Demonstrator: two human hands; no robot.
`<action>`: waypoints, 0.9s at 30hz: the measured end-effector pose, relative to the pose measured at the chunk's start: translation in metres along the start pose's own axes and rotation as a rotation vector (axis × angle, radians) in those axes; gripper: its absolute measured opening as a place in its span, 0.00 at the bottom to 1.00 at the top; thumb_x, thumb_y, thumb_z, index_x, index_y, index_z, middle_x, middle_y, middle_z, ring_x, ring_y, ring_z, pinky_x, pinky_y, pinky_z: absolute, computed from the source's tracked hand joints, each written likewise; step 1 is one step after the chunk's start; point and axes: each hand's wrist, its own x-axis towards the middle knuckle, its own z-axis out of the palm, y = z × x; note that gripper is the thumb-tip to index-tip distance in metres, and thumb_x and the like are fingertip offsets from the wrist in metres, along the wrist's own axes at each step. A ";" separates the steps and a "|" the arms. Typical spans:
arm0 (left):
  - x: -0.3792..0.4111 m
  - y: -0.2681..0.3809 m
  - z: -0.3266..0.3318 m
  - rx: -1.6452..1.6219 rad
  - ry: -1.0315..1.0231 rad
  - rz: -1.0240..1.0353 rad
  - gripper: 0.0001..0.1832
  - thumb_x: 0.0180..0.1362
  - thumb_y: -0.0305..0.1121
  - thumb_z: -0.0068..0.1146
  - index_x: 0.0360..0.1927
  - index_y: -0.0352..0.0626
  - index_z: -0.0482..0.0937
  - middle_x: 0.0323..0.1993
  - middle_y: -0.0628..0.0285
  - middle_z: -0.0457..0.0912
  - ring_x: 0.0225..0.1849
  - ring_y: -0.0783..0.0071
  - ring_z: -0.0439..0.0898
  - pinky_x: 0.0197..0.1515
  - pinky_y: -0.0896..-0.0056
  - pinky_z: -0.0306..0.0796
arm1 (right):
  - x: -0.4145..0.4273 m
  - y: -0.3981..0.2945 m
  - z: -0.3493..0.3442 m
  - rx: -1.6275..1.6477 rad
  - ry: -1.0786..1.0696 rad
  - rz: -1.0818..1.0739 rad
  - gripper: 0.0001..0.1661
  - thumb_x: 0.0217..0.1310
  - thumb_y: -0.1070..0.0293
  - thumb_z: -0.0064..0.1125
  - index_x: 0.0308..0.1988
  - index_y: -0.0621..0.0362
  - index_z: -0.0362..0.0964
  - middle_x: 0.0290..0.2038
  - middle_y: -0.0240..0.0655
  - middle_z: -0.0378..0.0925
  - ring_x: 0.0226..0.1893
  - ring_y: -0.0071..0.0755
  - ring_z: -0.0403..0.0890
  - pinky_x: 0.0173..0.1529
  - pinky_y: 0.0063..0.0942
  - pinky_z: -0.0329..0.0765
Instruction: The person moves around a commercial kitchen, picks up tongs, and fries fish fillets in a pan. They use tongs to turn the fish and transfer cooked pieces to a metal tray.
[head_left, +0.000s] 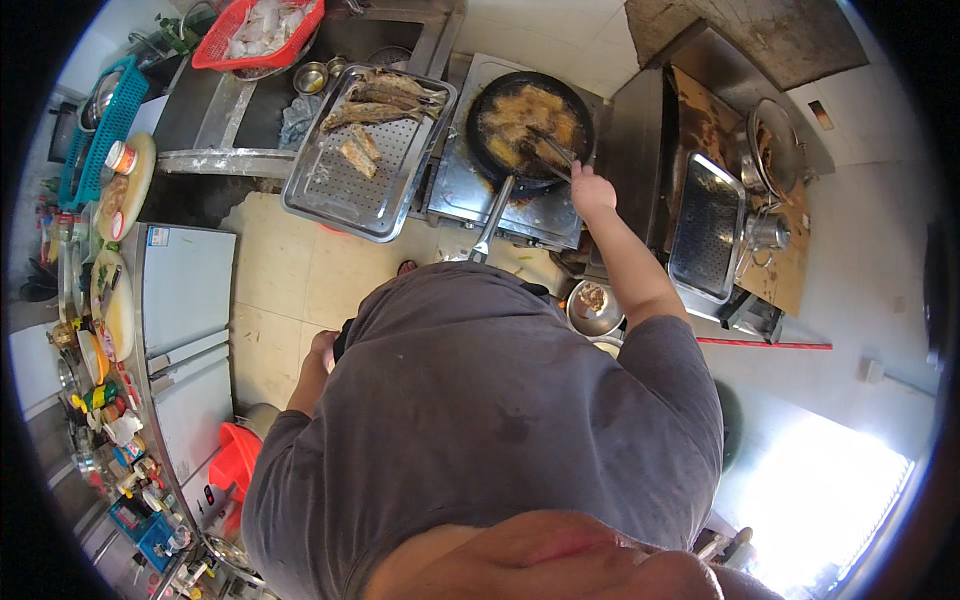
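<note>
My right hand (592, 193) is closed around a pair of tongs or long chopsticks (553, 148), whose tips reach into a black frying pan (480, 154). Browned pieces of food (525, 112) lie in bubbling oil in that pan, on a metal stove (450, 187). The pan's metal handle (496, 217) points towards my body. Down at my left side hangs my left hand (325, 346), partly hidden by my clothing; what it holds, if anything, cannot be made out. Left of the stove, a perforated metal tray (360, 199) bears several fried fish (375, 112) and smaller fried pieces (360, 152).
A red basket (289, 56) of pale raw food stands at the sink, upper left. At right are an empty perforated tray (705, 225) and a metal pot (754, 154). A metal bowl (596, 319) sits below my right forearm. A white refrigerated counter (187, 292) stands at left.
</note>
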 end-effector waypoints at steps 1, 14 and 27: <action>0.000 -0.001 -0.002 0.039 -0.010 0.010 0.06 0.49 0.30 0.45 0.20 0.47 0.72 0.17 0.67 0.70 0.17 0.73 0.69 0.20 0.69 0.64 | 0.006 -0.004 0.001 -0.007 0.020 -0.008 0.21 0.56 0.71 0.38 0.52 0.58 0.58 0.44 0.46 0.70 0.39 0.47 0.77 0.39 0.38 0.75; 0.020 -0.025 0.003 -0.186 0.032 -0.015 0.07 0.49 0.36 0.48 0.21 0.46 0.72 0.16 0.69 0.68 0.17 0.78 0.67 0.18 0.74 0.60 | 0.018 0.011 0.002 0.297 -0.129 -0.083 0.25 0.58 0.61 0.45 0.54 0.58 0.59 0.46 0.45 0.71 0.45 0.47 0.73 0.45 0.39 0.71; -0.018 -0.029 0.003 0.025 0.049 -0.035 0.09 0.47 0.34 0.48 0.15 0.50 0.67 0.12 0.73 0.62 0.12 0.81 0.61 0.13 0.74 0.52 | 0.028 -0.014 0.007 0.340 -0.250 0.011 0.28 0.54 0.55 0.50 0.50 0.65 0.62 0.45 0.52 0.70 0.50 0.52 0.68 0.52 0.39 0.65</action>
